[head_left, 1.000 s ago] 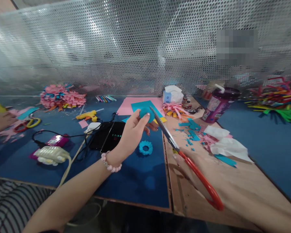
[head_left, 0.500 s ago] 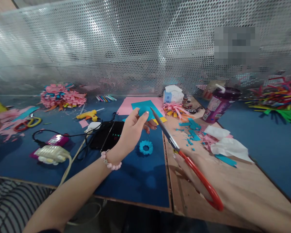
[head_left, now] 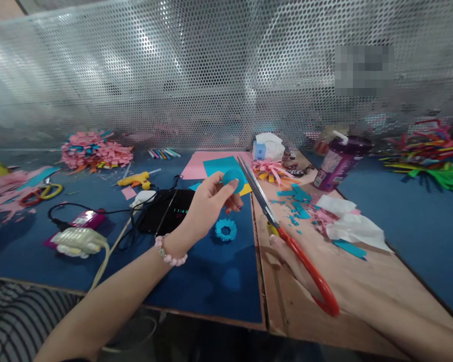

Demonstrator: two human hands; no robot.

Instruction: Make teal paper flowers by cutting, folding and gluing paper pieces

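Nearest, the right hand (head_left: 287, 256) grips the red-handled scissors (head_left: 283, 234), fingers through the loop, blades shut and pointing up and away. Just beyond, the left hand (head_left: 207, 206) pinches a small round teal paper piece (head_left: 233, 180) between thumb and fingertips, raised above the bench (head_left: 211, 281). Below it a fringed teal paper ring (head_left: 226, 230) lies flat on the blue mat. Teal scraps (head_left: 296, 201) litter the wood farther right
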